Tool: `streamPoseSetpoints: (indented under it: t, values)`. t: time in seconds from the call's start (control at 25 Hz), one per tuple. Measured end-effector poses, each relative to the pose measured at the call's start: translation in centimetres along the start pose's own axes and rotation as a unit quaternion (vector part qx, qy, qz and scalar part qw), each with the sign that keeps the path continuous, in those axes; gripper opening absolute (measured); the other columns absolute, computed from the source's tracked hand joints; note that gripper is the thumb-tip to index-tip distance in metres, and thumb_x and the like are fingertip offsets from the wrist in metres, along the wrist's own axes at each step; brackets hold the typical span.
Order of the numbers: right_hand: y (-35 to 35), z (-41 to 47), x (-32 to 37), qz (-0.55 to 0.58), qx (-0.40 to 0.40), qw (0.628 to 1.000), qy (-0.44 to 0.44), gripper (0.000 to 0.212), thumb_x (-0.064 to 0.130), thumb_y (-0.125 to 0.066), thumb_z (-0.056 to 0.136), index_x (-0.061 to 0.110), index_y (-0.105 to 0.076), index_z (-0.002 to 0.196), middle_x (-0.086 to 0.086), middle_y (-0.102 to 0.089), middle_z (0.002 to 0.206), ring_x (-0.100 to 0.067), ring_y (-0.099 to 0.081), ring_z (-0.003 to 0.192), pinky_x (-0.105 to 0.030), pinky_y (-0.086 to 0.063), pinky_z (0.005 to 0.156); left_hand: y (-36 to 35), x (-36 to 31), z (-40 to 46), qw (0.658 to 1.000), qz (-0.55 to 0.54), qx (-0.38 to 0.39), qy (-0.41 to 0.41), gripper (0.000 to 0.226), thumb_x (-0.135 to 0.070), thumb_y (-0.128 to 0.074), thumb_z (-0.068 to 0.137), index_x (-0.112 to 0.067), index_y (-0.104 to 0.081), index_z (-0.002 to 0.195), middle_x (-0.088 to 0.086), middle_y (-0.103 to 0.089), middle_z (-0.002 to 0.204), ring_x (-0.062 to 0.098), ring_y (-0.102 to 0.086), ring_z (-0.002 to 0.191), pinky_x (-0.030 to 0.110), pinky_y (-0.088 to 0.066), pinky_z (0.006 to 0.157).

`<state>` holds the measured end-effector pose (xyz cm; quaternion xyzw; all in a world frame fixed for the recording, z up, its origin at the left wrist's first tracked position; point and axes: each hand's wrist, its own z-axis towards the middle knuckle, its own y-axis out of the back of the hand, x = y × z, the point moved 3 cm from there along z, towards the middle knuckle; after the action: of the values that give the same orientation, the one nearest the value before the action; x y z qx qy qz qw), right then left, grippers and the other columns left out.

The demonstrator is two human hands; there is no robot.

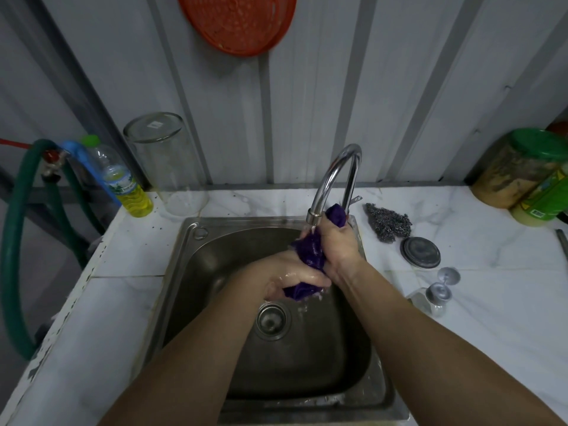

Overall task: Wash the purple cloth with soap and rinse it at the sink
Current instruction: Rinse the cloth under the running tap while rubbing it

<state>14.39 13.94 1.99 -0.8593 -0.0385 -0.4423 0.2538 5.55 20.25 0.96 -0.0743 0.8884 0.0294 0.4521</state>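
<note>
A steel sink [184, 272] set in a white marble counter [461, 302]. One purple cloth [310, 253], twisted, hangs under the tap [333, 179]. The right hand [338, 241] is clenched round its upper part, the left hand [285, 278] round its lower end. Beside the sink: one scourer [388, 222], one lid [420, 252], one bottle [123, 179].

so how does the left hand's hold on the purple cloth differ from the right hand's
The left hand grips the lower end of the purple cloth, low over the sink basin; the right hand grips the upper part, right under the tap spout. The left hand lies palm down and roughly level; the right hand is raised, fist upright. Both are closed on the same bunched cloth.
</note>
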Motion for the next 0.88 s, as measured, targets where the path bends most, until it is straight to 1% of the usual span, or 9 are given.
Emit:
streamPoseSetpoints:
  t: [0.12,0.2,0.28,0.4,0.48,0.56,0.68,0.76,0.88]
  values:
    - [0.0,-0.5,1.6,-0.066,-0.054,0.996,0.039,0.021,0.018,-0.062,0.099,0.009,-0.058,0.080,-0.006,-0.057,0.061,-0.015,-0.057,0.046,-0.025,-0.054,0.051,-0.5,-0.6,0.5,0.985,0.119,-0.122,-0.014,0.019,-0.011,-0.078,0.068,-0.012,-0.074,0.087,0.008,-0.075,0.080,0.023,-0.073,0.071,0.040,-0.063,0.066]
    - [0.0,-0.5,2.3,-0.140,-0.062,0.986,0.065,0.025,0.016,-0.058,0.100,0.010,-0.056,0.076,-0.003,-0.052,0.057,-0.007,-0.051,0.036,-0.015,-0.041,0.037,-0.9,-0.6,0.5,0.975,0.166,-0.146,0.007,0.013,-0.019,-0.074,0.077,-0.013,-0.073,0.089,0.006,-0.076,0.079,0.020,-0.074,0.070,0.029,-0.054,0.058]
    - [-0.4,0.1,2.5,-0.204,-0.081,0.972,0.079,0.021,0.016,-0.057,0.099,0.006,-0.060,0.081,-0.003,-0.052,0.059,-0.012,-0.053,0.044,-0.015,-0.038,0.034,-1.2,-0.4,0.8,0.962,0.214,-0.172,0.003,0.014,-0.028,-0.068,0.083,-0.015,-0.070,0.082,0.004,-0.074,0.074,0.022,-0.073,0.069,0.027,-0.049,0.059]
    - [-0.8,0.8,2.3,-0.213,-0.117,0.968,0.068,0.029,0.018,-0.056,0.097,0.011,-0.054,0.070,-0.002,-0.050,0.058,-0.020,-0.051,0.054,-0.025,-0.040,0.047,-1.2,-0.5,0.6,0.936,0.287,-0.200,-0.028,0.022,-0.040,-0.063,0.082,-0.019,-0.066,0.079,0.004,-0.071,0.074,0.025,-0.069,0.073,0.034,-0.053,0.068]
    - [-0.6,0.8,2.5,-0.211,-0.112,0.969,0.058,0.032,0.025,-0.056,0.098,0.012,-0.055,0.069,-0.003,-0.055,0.058,-0.019,-0.054,0.053,-0.026,-0.044,0.050,-0.5,0.2,0.5,0.970,0.193,-0.141,-0.038,0.021,-0.034,-0.070,0.084,-0.014,-0.072,0.091,0.010,-0.076,0.084,0.031,-0.073,0.079,0.041,-0.058,0.073]
    - [0.0,0.9,2.9,-0.199,-0.089,0.974,0.062,0.034,0.036,-0.055,0.099,0.013,-0.060,0.075,-0.007,-0.064,0.067,-0.023,-0.064,0.061,-0.035,-0.058,0.062,0.3,1.3,-0.5,0.998,-0.020,-0.058,0.004,0.032,-0.032,-0.072,0.091,-0.009,-0.068,0.113,0.017,-0.077,0.100,0.034,-0.074,0.084,0.044,-0.061,0.074]
    - [0.6,1.0,3.1,-0.216,-0.051,0.973,0.058,0.044,0.057,-0.053,0.093,0.014,-0.064,0.088,-0.012,-0.072,0.088,-0.033,-0.073,0.088,-0.050,-0.060,0.087,1.1,2.7,-0.8,0.967,-0.250,-0.046,0.016,0.047,-0.035,-0.064,0.097,-0.008,-0.057,0.134,0.021,-0.075,0.114,0.035,-0.073,0.100,0.049,-0.059,0.091]
    - [0.8,0.6,2.4,-0.172,-0.032,0.984,0.029,0.043,0.055,-0.058,0.093,0.013,-0.066,0.091,-0.013,-0.074,0.091,-0.033,-0.074,0.089,-0.051,-0.060,0.089,1.5,3.0,-0.6,0.956,-0.290,-0.049,0.005,0.052,-0.041,-0.061,0.096,-0.012,-0.055,0.140,0.019,-0.074,0.120,0.036,-0.071,0.110,0.052,-0.055,0.098]
    - [1.2,0.1,2.2,-0.146,-0.008,0.989,0.033,0.029,0.040,-0.063,0.097,0.013,-0.066,0.087,-0.006,-0.076,0.077,-0.029,-0.073,0.080,-0.048,-0.061,0.087,1.1,2.7,-1.3,0.967,-0.247,0.029,0.045,0.051,-0.047,-0.058,0.096,-0.015,-0.058,0.137,0.016,-0.074,0.122,0.038,-0.067,0.118,0.053,-0.050,0.103]
